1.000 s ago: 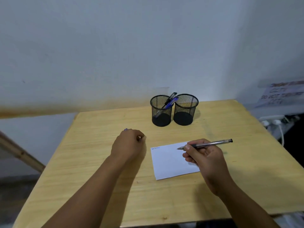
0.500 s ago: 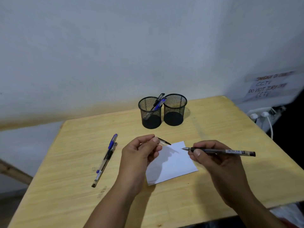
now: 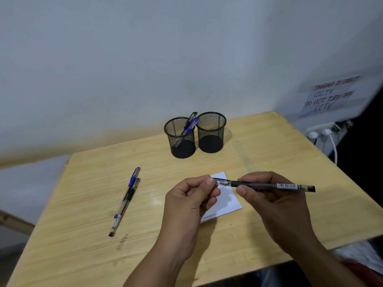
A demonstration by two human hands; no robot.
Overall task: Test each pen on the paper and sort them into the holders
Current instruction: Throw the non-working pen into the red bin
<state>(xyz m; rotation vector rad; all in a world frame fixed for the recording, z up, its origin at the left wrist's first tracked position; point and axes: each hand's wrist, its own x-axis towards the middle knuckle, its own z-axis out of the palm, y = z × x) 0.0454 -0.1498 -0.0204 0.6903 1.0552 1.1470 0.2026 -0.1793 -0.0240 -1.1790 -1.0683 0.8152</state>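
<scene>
You have dim, cool, even light. Soft shadows from your hands fall on the paper (image 3: 226,195), and a faint sheen shows on the table (image 3: 87,204) near the middle. Wide-angle bend curves the table edges. The far-right wall notice (image 3: 329,96) is slightly blurred, and the right edge falls dark.
</scene>
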